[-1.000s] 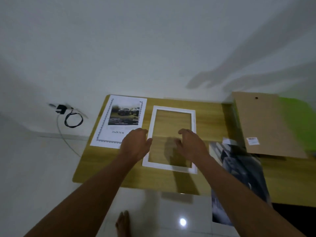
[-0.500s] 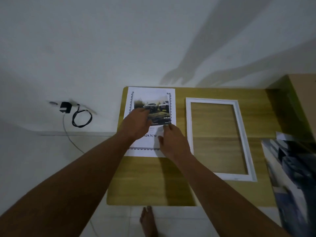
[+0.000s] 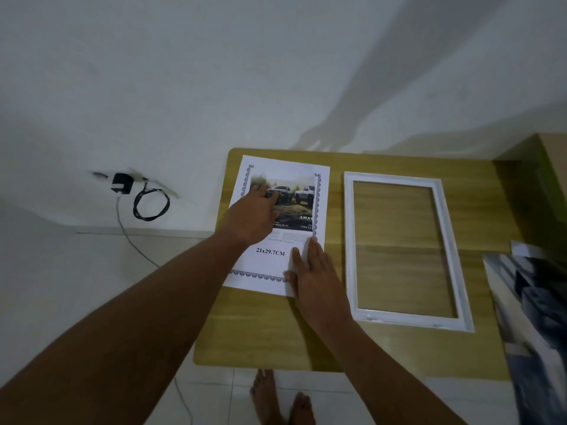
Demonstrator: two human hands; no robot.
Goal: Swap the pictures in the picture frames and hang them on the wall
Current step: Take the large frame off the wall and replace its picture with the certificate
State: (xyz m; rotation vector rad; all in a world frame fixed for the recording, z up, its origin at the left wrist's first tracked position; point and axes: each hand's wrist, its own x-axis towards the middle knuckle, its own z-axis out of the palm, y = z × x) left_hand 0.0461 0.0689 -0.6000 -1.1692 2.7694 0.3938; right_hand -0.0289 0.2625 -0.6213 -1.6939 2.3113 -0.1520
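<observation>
Grip, left hand (image 3: 253, 217): palm down, fingers spread flat on the printed picture sheet (image 3: 277, 225), covering its left middle part, nothing clasped; forearm runs in from the lower left, well above the floor. Grip, right hand (image 3: 313, 271): palm down, fingers straight and close together, lying open on the sheet's lower right corner, heel of the hand off the paper on bare wood; forearm comes in from the bottom edge.

Sheet: white, ornamental border, photograph of two vehicles in the upper half, "21x29.7CM" printed below; lies flat at the far left end of the surface (image 3: 267, 332), slightly turned, its upper left corner close to the surface's edge.

White picture frame (image 3: 348, 240): empty, wood grain visible through the opening; flat on the surface just right of the sheet, apart from it by a narrow strip of wood, right hand near its left rail without touching.

Dark glossy print (image 3: 534, 305): at the right end, overhanging the near edge, blurred; brown board (image 3: 555, 148): far right corner, cut off by the view.

Surface: light wood, rounded corners, pushed against a pale wall (image 3: 214, 72); arm shadows fall on that wall; bare wood lies open in front of sheet and frame.

Black adapter (image 3: 121, 183) with looped cable (image 3: 152, 204): on the wall to the left; white tiled floor, two bare feet (image 3: 282, 400) at the near edge.
</observation>
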